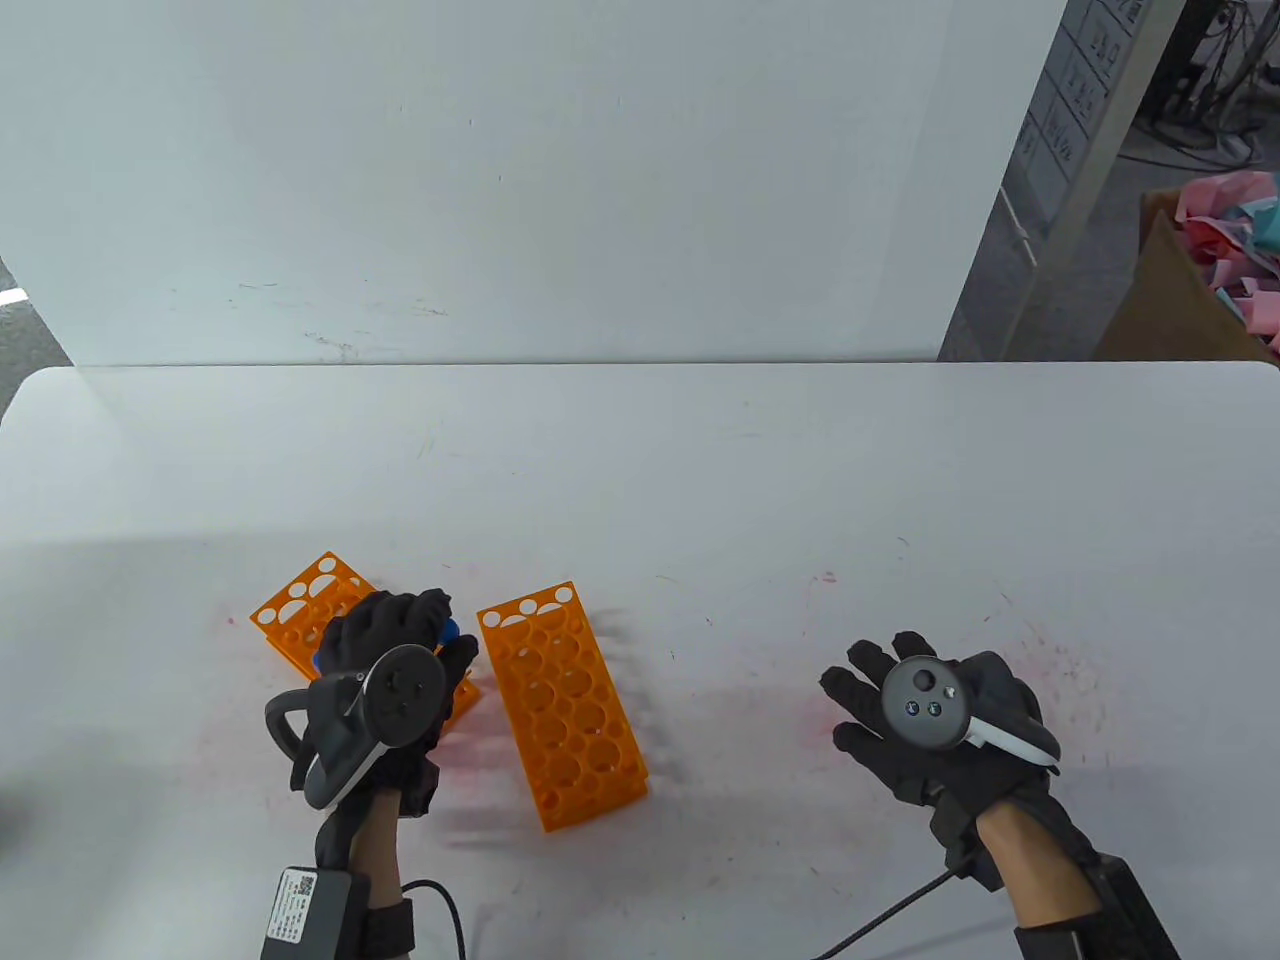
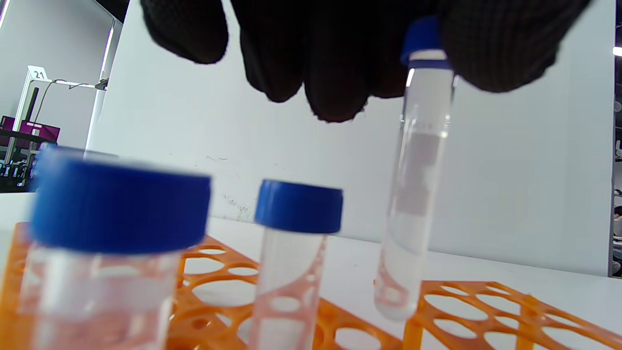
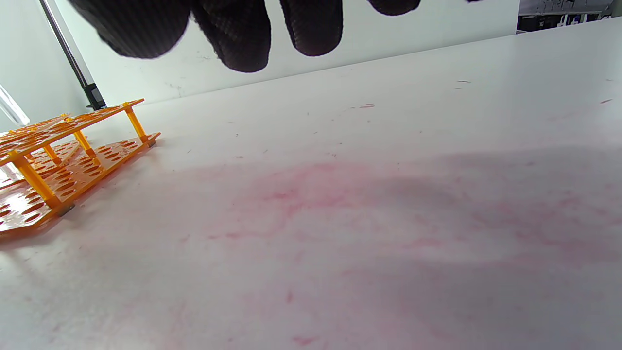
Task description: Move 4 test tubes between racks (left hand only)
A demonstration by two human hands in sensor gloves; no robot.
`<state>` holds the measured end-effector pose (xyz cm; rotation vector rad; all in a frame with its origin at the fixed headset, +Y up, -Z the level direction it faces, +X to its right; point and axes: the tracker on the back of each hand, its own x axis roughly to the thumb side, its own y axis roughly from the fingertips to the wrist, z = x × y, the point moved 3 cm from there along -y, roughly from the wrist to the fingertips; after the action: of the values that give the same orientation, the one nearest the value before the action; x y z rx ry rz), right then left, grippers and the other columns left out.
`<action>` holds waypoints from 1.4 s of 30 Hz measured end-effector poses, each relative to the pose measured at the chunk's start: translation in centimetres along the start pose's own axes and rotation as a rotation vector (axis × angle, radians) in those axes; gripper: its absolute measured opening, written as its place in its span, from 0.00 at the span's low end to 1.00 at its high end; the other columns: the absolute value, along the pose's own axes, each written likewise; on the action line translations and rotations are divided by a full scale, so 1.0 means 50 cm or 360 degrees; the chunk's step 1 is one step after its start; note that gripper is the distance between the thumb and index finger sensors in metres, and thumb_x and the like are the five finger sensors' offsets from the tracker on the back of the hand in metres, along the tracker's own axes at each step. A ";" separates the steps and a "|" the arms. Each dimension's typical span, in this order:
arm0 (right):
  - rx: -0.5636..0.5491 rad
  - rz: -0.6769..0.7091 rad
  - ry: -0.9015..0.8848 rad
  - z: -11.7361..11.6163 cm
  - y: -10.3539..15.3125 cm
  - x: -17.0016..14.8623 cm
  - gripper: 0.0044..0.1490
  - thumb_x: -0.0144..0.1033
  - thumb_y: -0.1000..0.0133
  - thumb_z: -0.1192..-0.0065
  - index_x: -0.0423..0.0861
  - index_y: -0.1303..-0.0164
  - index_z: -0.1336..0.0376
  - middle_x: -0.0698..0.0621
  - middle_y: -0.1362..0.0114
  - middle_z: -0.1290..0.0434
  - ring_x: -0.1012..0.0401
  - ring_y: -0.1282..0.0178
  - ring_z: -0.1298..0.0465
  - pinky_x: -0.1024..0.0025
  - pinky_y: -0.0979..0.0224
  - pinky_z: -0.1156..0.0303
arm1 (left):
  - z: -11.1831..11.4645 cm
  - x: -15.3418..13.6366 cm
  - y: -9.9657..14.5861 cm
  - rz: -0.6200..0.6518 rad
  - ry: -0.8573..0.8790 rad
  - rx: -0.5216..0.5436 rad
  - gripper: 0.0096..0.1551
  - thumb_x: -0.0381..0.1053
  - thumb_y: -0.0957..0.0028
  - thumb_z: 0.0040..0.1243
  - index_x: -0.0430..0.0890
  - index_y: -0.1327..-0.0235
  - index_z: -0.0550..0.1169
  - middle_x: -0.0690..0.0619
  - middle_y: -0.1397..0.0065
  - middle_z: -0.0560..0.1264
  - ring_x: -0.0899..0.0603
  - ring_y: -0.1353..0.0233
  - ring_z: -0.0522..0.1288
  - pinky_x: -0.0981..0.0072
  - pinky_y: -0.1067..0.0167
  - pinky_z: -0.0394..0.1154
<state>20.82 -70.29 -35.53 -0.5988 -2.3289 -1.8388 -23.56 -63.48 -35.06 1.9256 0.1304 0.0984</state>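
Note:
Two orange racks lie on the white table: the left rack (image 1: 305, 608) and the right rack (image 1: 562, 705), whose holes look empty from above. My left hand (image 1: 400, 640) hovers over the left rack and grips a clear blue-capped test tube (image 2: 413, 194) by its cap, lifted above the gap between the racks. Two more blue-capped tubes stand in the left rack, one near (image 2: 116, 243) and one farther (image 2: 294, 253). My right hand (image 1: 905, 700) lies flat and empty on the table, fingers spread.
A white wall panel (image 1: 500, 180) stands behind the table. A cardboard box (image 1: 1190, 290) with coloured scraps sits beyond the far right corner. Pink stains (image 3: 311, 204) mark the table around the right hand. The right rack's edge shows in the right wrist view (image 3: 58, 160).

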 end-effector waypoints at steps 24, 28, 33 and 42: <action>-0.0003 0.0009 0.0000 0.002 0.003 0.002 0.39 0.57 0.40 0.55 0.54 0.19 0.50 0.43 0.11 0.54 0.33 0.18 0.60 0.23 0.27 0.57 | 0.080 0.006 -0.004 0.0047 -0.0342 -0.0239 0.33 0.64 0.51 0.59 0.56 0.31 0.73 0.53 0.24 0.74 0.37 0.20 0.69 0.34 0.28 0.67; -0.0012 0.0011 -0.0005 0.004 0.003 0.002 0.39 0.57 0.40 0.55 0.54 0.19 0.50 0.43 0.11 0.54 0.33 0.18 0.60 0.23 0.27 0.57 | 0.083 0.007 -0.004 0.0044 -0.0340 -0.0241 0.33 0.64 0.50 0.58 0.56 0.31 0.73 0.52 0.24 0.74 0.37 0.20 0.69 0.34 0.28 0.67; -0.0013 0.0010 -0.0003 0.003 0.004 0.001 0.39 0.57 0.40 0.55 0.54 0.19 0.50 0.43 0.11 0.54 0.33 0.18 0.60 0.23 0.27 0.57 | 0.082 0.006 -0.004 0.0012 -0.0340 -0.0265 0.33 0.63 0.50 0.57 0.55 0.30 0.73 0.52 0.23 0.73 0.37 0.20 0.69 0.34 0.28 0.67; -0.0002 0.0006 0.0004 0.002 0.002 0.000 0.39 0.57 0.40 0.55 0.54 0.19 0.50 0.43 0.11 0.54 0.33 0.18 0.60 0.23 0.27 0.57 | 0.083 0.005 -0.004 -0.0008 -0.0316 -0.0295 0.34 0.64 0.49 0.56 0.54 0.29 0.72 0.51 0.22 0.72 0.36 0.20 0.69 0.34 0.28 0.67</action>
<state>20.88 -70.18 -35.46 -0.6008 -2.3237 -1.8386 -22.79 -67.24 -36.70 1.7387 -0.0074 -0.0818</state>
